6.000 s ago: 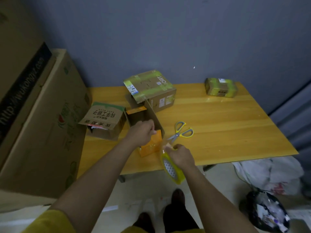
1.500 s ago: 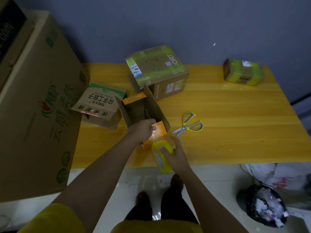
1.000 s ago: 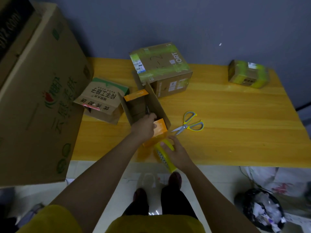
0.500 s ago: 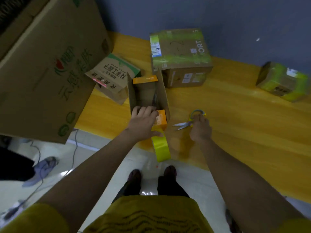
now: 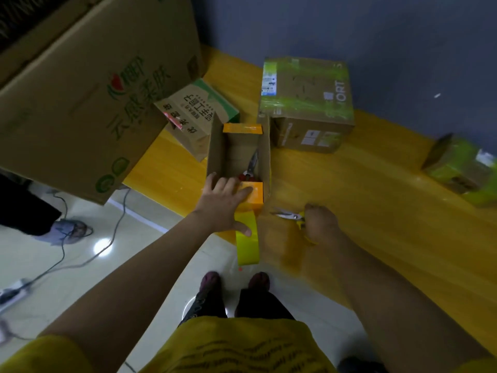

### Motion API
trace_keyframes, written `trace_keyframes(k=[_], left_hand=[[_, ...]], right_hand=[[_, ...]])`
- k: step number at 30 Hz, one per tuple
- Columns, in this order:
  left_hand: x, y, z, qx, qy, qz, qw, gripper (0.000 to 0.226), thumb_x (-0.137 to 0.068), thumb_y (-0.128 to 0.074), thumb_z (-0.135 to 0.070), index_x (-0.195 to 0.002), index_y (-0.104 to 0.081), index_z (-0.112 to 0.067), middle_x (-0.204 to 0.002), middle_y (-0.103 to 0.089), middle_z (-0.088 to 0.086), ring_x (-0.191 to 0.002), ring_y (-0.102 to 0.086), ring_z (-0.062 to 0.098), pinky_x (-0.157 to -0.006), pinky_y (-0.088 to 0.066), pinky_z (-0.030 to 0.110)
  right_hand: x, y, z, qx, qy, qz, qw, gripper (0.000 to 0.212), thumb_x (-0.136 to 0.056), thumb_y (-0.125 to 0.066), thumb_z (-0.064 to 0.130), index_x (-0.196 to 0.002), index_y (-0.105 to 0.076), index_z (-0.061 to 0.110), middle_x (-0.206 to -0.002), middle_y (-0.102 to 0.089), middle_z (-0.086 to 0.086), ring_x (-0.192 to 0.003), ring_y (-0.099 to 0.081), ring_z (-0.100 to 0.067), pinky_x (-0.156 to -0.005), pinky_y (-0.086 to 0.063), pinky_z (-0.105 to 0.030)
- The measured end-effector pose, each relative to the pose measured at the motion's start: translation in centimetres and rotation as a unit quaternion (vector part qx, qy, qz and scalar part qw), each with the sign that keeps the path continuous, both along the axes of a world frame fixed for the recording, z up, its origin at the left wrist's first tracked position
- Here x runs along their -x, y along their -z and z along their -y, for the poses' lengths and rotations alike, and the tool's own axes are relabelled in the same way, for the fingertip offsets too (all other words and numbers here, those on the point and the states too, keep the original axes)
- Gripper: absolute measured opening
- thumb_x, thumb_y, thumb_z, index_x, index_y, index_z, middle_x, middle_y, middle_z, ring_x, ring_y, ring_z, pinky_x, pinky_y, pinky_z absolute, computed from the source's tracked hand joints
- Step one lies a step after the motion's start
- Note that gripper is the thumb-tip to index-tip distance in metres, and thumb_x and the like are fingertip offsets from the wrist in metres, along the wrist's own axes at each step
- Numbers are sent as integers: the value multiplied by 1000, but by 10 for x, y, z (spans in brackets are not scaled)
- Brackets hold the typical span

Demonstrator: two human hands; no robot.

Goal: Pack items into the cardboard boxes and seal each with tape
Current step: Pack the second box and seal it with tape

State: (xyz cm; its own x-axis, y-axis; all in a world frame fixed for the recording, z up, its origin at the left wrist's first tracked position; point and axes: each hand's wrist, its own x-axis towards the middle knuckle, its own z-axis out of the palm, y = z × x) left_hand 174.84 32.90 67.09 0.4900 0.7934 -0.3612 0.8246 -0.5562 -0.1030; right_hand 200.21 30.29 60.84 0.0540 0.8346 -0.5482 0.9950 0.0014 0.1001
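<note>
Fingers (image 5: 228, 185) of left hand (image 5: 222, 204) straight, pressing the orange flap on open box (image 5: 217, 146) at table (image 5: 376, 211) edge; yellow tape (image 5: 247, 244) hangs below. Right hand (image 5: 320, 222) curls round scissors (image 5: 289, 216) just right of box.

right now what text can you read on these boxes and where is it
"ORT": on the top of the taped box, the start of the word hidden.
Green Chinese characters with a watermelon logo: on the big carton, too distorted to quote.
Dark Chinese characters: on the small tilted box, upside down, unreadable.
White shipping label: too small.
</note>
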Motion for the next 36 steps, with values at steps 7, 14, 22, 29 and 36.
trace_keyframes(k=[7, 14, 22, 29, 36], left_hand=[[1, -3, -6, 19, -8, -7, 1000, 111, -59, -41, -93, -151, -12, -36, -154, -23, 8, -140, -23, 30, -115, -7, 56], [10, -3, -1, 27, 1, 14, 1000, 110, -62, -38, -93, -151, -9, -36, -155, -20, 7, -141, -21, 30, -115, -4, 55], [24, -4, -4, 23, 23, 52, 998, 111, -62, -41, -92, -152, -8, -34, -156, -16, 6, -142, -18, 30, -115, -2, 55], [32, -2, -12, 26, 60, 54, 996, 111, -63, -43, -90, -152, -7, -34, -156, -16, 5, -142, -18, 29, -115, -2, 56], [27, -1, -17, 20, 82, 42, 996, 113, -62, -43, -91, -152, -9, -32, -156, -18, 7, -142, -19, 29, -115, 2, 56]], right_hand=[[3, -43, 26, 37, 220, -236, 946, 40, -83, -72, 34, -113, -55, 13, -109, -59, -7, -99, -58, -25, -72, -42, -29], [31, -96, 39, 111, 247, -271, 924, 41, -78, -75, 50, -91, -55, 16, -92, -52, -1, -81, -50, -14, -66, -37, -30], [55, -100, 3, 170, 184, -205, 946, 48, -76, -68, 63, -93, -55, 20, -92, -50, 6, -89, -48, -15, -69, -38, -30], [48, -101, -23, 225, 122, -165, 952, 61, -72, -66, 70, -85, -67, 11, -81, -61, -2, -78, -55, -17, -71, -43, -29], [41, -91, -18, 216, 118, -148, 958, 62, -79, -62, 66, -91, -68, 6, -85, -59, -3, -81, -53, -16, -68, -40, -27]])
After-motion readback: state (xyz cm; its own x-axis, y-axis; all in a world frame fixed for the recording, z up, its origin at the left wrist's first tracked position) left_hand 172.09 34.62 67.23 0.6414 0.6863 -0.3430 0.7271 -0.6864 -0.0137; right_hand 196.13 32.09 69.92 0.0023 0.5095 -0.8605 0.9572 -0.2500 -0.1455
